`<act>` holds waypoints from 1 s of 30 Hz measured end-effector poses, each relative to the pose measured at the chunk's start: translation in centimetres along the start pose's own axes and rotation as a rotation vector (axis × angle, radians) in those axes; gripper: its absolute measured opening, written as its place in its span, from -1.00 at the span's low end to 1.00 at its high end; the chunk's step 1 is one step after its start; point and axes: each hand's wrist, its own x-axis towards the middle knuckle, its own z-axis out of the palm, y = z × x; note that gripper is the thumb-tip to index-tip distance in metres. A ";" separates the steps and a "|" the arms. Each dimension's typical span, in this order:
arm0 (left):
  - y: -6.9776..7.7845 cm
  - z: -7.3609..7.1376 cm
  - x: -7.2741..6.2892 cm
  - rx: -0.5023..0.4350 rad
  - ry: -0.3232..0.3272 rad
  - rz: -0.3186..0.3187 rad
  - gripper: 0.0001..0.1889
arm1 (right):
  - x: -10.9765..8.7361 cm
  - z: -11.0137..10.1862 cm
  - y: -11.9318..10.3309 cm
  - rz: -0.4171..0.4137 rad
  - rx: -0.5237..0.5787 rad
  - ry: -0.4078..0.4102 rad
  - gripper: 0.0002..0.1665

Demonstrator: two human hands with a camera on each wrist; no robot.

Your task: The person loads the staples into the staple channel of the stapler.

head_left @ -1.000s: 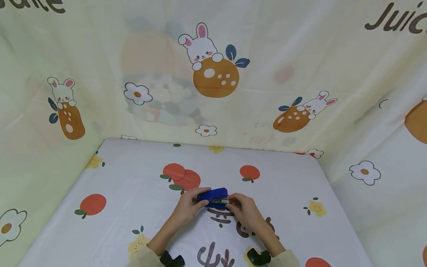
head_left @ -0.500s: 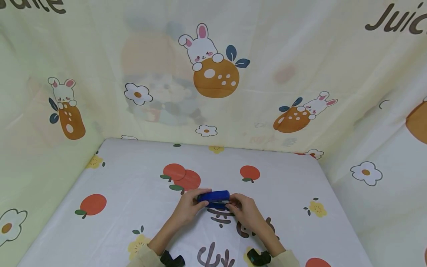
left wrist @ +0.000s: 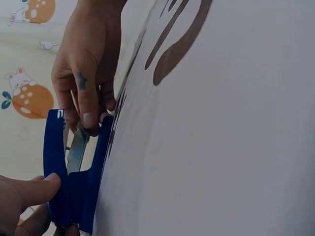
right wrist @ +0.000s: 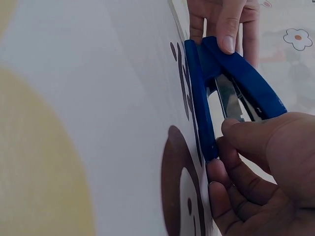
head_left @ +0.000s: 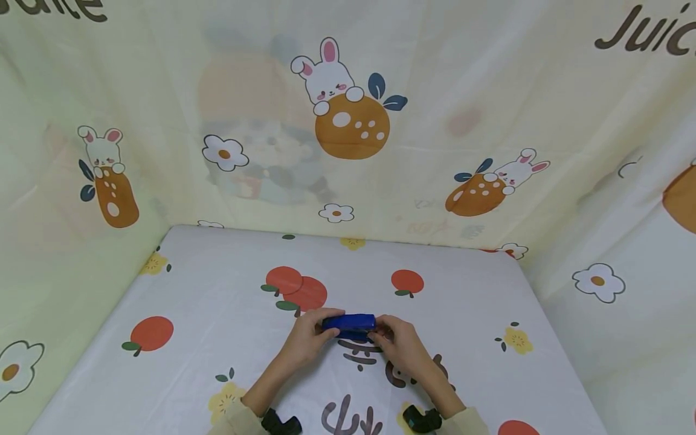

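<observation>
A blue stapler sits between both hands at the middle of the table. My left hand grips its hinge end, the thumb on the near side of the top arm. At the front end my right hand pinches, its thumb against the metal staple magazine and its fingertips at the base. Both wrist views show the top arm standing apart from the base, with the magazine between them. Whether staples lie inside cannot be made out.
The table wears a white cloth printed with fruit, flowers and brown lettering. Patterned curtains hang behind it and at both sides. Black straps cross both wrists at the sleeves.
The stapler's top arm has come down toward the base, covering the magazine that showed earlier in the head view. Both hands stay nearly in place.
</observation>
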 end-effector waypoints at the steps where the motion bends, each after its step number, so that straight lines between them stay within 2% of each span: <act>1: 0.0 0.0 0.0 0.003 0.001 0.001 -0.62 | 0.0 0.0 0.0 -0.001 0.001 0.000 -0.78; 10: 0.0 0.0 -0.1 0.040 0.005 0.016 -0.62 | 0.0 0.1 0.0 -0.004 0.000 0.003 -0.77; 21: 0.3 0.0 -0.2 0.093 0.008 0.035 -0.63 | -0.3 0.3 -0.3 -0.003 -0.028 0.043 -0.76; 30: 0.3 -0.1 -0.1 0.085 -0.001 0.037 -0.62 | -0.3 0.3 -0.3 -0.023 -0.047 0.056 -0.74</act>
